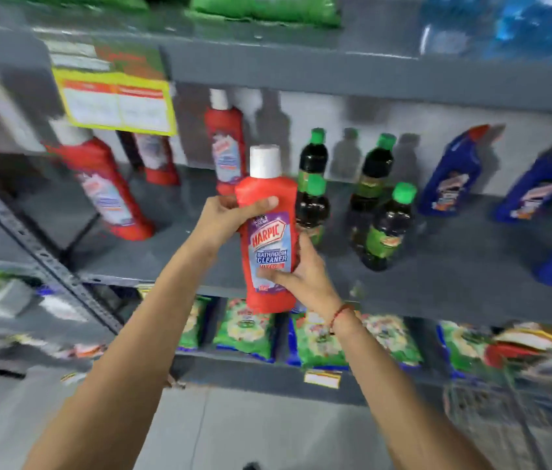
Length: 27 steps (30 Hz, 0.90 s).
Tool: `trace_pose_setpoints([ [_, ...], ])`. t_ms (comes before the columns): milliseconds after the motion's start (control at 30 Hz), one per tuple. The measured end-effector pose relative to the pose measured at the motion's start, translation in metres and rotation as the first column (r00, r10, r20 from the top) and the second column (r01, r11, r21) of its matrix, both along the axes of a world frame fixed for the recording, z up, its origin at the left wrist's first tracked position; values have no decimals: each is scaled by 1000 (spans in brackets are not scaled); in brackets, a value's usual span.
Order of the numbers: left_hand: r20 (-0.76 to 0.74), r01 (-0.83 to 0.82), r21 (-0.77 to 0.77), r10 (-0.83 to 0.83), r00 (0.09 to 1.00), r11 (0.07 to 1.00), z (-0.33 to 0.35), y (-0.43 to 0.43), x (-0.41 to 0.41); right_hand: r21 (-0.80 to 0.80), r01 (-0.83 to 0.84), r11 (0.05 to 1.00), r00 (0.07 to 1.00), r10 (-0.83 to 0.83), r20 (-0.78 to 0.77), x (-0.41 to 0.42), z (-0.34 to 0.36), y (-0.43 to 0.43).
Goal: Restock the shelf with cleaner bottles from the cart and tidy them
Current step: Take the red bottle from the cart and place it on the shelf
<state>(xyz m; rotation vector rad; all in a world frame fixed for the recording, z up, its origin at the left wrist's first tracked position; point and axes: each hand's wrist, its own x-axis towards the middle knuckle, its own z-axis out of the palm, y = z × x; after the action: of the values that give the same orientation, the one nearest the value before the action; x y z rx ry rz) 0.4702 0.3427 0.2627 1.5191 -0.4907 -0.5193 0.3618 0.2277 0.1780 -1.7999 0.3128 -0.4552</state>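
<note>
I hold a red Harpic bathroom cleaner bottle (267, 228) with a white cap upright in front of the grey shelf (179, 252). My left hand (230, 218) grips its upper body from the left. My right hand (305, 276) holds its lower part from the right, thumb on the label. On the shelf behind stand three more red cleaner bottles: one (105, 188) leaning at the left, one (157, 161) partly behind a yellow sign, one (227, 147) upright at the back.
Several dark bottles with green caps (386, 228) stand right of the held bottle, and blue bottles (454, 174) further right. A yellow price sign (115, 103) hangs from the shelf above. Green packets (247, 330) fill the shelf below. A wire cart (518, 412) is at lower right.
</note>
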Motion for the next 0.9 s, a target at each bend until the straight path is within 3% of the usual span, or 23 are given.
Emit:
trace_pose_setpoints([
  [133,55,-13,-51,16,998,999,5,30,47,-123,-20,992,1000,17,-22,66,15,19],
  [300,97,-19,-43,23,995,999,-2,40,96,-159,-19,987,998,9,-60,122,14,29],
  [700,129,46,-98,-33,991,994,-27,49,109,-199,-5,980,997,-12,-83,133,-1,39],
  [833,71,-62,-120,71,995,991,-39,50,102,-291,17,957,999,-29,-36,107,0,31],
  [900,-15,-273,-187,275,961,944,-53,47,87,-298,80,951,997,-78,16,77,-2,19],
])
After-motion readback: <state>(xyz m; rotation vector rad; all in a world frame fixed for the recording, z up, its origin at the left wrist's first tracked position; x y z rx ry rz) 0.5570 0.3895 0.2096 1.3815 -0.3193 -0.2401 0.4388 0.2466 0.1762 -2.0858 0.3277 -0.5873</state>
